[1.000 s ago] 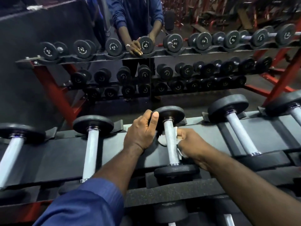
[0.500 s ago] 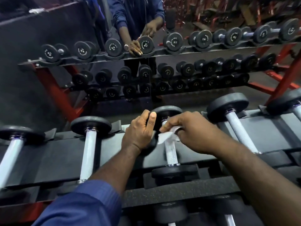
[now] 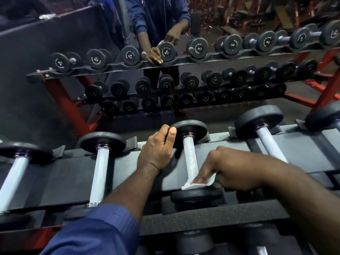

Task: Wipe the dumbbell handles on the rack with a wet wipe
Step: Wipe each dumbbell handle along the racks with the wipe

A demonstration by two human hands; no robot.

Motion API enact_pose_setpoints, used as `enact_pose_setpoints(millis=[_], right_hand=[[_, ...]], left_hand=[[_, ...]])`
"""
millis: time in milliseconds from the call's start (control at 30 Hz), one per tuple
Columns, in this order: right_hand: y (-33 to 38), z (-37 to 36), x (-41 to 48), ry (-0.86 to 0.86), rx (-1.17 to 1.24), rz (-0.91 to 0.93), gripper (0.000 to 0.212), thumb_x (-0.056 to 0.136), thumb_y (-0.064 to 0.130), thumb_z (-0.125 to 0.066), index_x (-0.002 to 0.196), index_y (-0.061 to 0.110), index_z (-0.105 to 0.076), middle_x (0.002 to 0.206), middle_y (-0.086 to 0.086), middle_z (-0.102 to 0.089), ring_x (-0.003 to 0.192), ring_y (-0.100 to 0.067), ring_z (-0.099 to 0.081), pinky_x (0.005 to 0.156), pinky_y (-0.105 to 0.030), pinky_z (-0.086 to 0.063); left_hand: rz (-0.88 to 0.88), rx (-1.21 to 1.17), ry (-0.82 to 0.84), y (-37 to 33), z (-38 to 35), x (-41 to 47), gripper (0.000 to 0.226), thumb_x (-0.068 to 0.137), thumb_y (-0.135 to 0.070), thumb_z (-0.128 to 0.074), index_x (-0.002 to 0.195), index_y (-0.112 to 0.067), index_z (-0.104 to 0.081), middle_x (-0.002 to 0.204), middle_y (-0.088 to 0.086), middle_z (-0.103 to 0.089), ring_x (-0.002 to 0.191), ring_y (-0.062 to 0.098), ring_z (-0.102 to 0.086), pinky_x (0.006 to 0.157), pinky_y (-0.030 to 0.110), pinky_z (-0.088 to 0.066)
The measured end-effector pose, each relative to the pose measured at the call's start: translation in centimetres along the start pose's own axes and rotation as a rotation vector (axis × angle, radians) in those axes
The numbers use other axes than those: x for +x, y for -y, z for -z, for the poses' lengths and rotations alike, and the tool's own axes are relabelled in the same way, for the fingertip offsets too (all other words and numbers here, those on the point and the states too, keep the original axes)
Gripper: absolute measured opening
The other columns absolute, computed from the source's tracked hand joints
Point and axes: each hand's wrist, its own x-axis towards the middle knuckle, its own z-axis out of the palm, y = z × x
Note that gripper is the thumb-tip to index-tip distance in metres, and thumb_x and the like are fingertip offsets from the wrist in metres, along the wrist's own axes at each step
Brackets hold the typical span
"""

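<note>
A dumbbell with a knurled silver handle point(image 3: 190, 159) lies across the black rack point(image 3: 73, 181) in front of me. My left hand point(image 3: 156, 153) grips the left edge of its far black head point(image 3: 191, 128). My right hand point(image 3: 226, 168) holds a white wet wipe point(image 3: 198, 184) against the near end of that handle, just above the near head point(image 3: 196, 196). Most of the wipe is hidden under my fingers.
More dumbbells lie on the same rack: two to the left point(image 3: 100, 172) point(image 3: 12, 179) and one to the right point(image 3: 270, 144). A lower tier of dumbbells point(image 3: 193, 240) shows below. A mirror point(image 3: 165, 52) behind reflects the rack, its red frame and a person.
My right hand has slid the wipe down the handle from the far end to the near end. My left hand has stayed on the far head.
</note>
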Motion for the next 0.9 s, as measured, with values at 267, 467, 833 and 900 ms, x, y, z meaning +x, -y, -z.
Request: enact_pose_setpoints(millis=[267,467,833,900], right_hand=[[-2.7,-1.2,-1.0,-0.191,0.32,-0.062,0.067,0.074,-0.01,-0.044,0.099,0.04,-0.08,0.092,0.021,-0.075,0.084,0.016,-0.059,0.073,-0.009,-0.05],[-3.7,-5.3,-1.4,-0.339,0.706,-0.027,0.051,0.085,-0.012,-0.046,0.089,0.024,-0.082,0.064,0.016,-0.07,0.045,-0.012,-0.043,0.05,-0.025,-0.034],[-4.8,-4.5,-5.9,-0.645,1.089,-0.003,0.014,0.099,0.015,-0.065,0.103,0.021,-0.077,0.092,0.003,-0.078,0.081,-0.011,-0.07,0.075,-0.03,-0.052],[-4.7,-4.6,-7.3,-0.662,1.066,-0.004,0.014,0.098,0.019,-0.067,0.105,0.023,-0.078,0.095,0.005,-0.078,0.082,-0.01,-0.067,0.075,-0.032,-0.05]], left_hand=[[-0.016,-0.017,-0.024,-0.1,-0.2,-0.1,0.053,0.099,-0.075,-0.015,0.09,-0.031,-0.043,0.061,-0.007,-0.044,0.06,0.017,-0.051,0.06,0.038,-0.043],[0.082,-0.03,0.05,-0.5,0.2,-0.8,0.056,0.1,-0.075,-0.016,0.108,-0.032,-0.051,0.07,-0.005,-0.057,0.077,0.023,-0.063,0.077,0.045,-0.054],[0.135,-0.075,0.086,-7.3,0.9,-4.0,0.079,0.103,-0.061,-0.047,0.167,-0.037,-0.008,0.175,-0.015,0.006,0.16,0.01,-0.002,0.129,0.039,-0.007],[0.07,-0.041,0.134,-8.8,1.0,-4.9,0.078,0.102,-0.064,-0.047,0.167,-0.039,-0.011,0.171,-0.023,0.02,0.158,0.002,0.014,0.128,0.038,0.001]])
